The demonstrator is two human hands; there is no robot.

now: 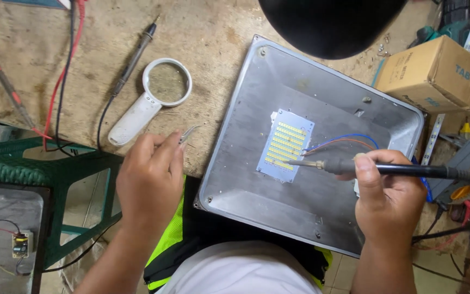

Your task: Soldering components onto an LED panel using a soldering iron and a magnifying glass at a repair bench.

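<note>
Two hands: the left hand (149,177) and the right hand (387,193). One soldering iron (387,169), one pair of tweezers (189,133), one metal tray (257,179), one light board (285,145), one magnifying glass (149,101), two test probes (133,59) (5,81), one cardboard box (433,73), one green stool (39,169).

Bright even light, soft glare on the metal tray (278,98), sharp focus throughout.

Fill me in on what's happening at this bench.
A person holds a soldering iron in the right hand, its tip resting at the lower right edge of a small LED board that lies in a grey metal tray. The left hand pinches tweezers over the table edge, apart from the board. A magnifying glass lies nearby.
</note>
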